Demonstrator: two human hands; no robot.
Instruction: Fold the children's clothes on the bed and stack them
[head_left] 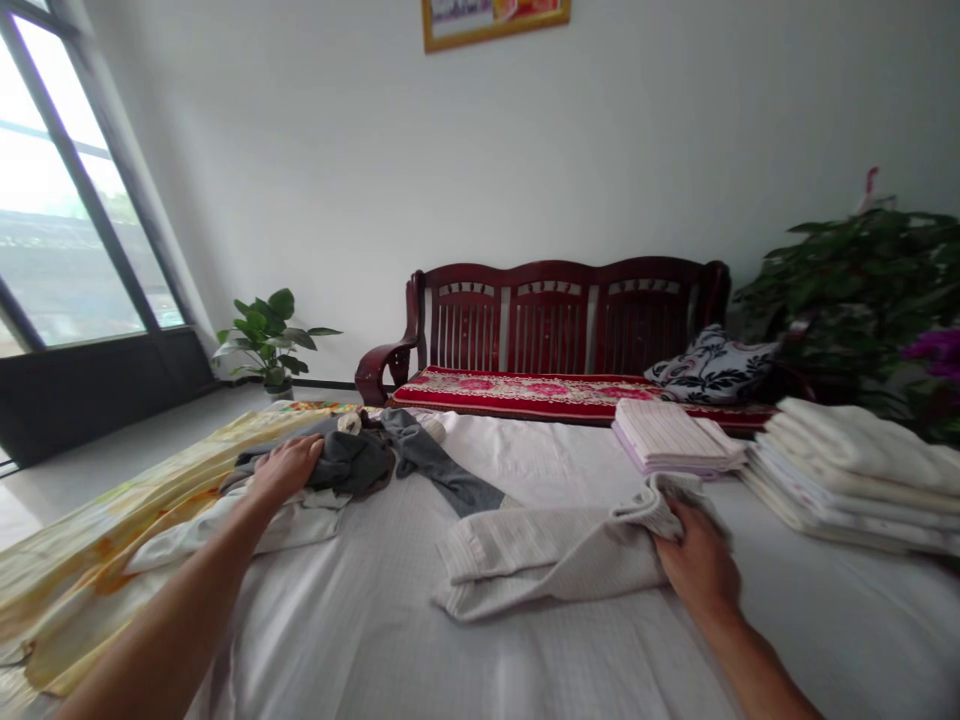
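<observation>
My left hand reaches out to the far left and grips a crumpled dark grey garment lying on a pale cloth. One grey sleeve or leg trails toward the middle. My right hand is closed on the bunched end of a light beige ribbed garment, which lies partly folded across the white-covered surface in front of me.
A folded striped cloth and a stack of folded white linens sit at the right. A yellow patterned sheet hangs along the left edge. Behind stand a dark wooden bench with a patterned cushion, and potted plants.
</observation>
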